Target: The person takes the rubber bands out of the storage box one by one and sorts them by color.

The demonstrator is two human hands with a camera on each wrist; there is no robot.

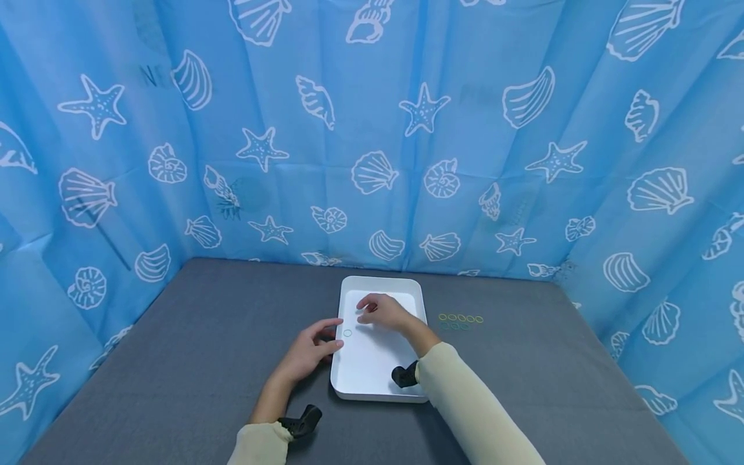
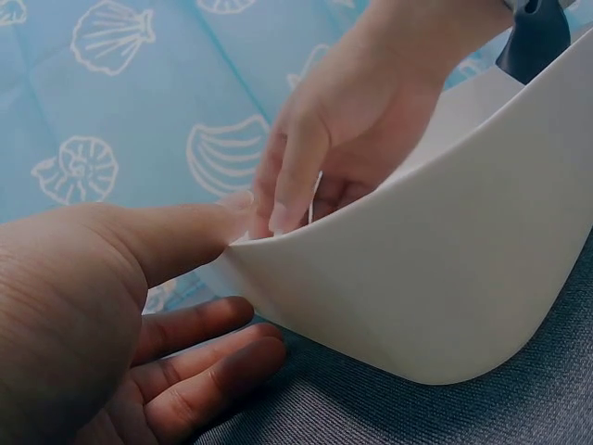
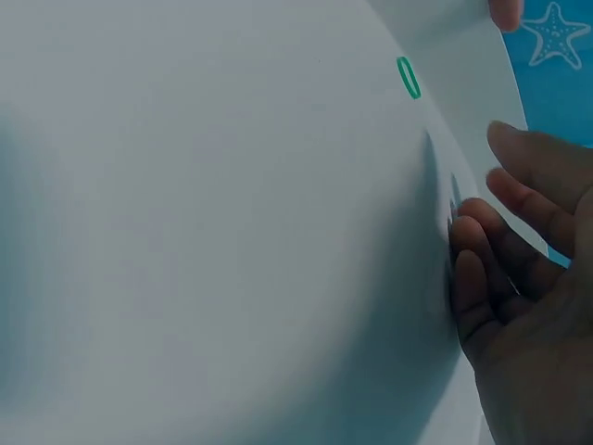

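Smooth white tray (image 1: 372, 371), rounded corners, holds one green ring (image 1: 347, 333).

Tray (image 1: 407, 287) at the middle of the table (image 1: 192, 361), one ring (image 1: 347, 333) in it near its left wall, rows of rings (image 1: 461, 321) on the table just right of the tray, curtain (image 1: 372, 129) behind

The white tray (image 1: 407, 287) sits mid-table (image 1: 192, 349), with rows of small rings (image 1: 460, 318) just beside its right rim. The table's left side and near right corner lie open; a curtain (image 1: 372, 129) closes the far edge.
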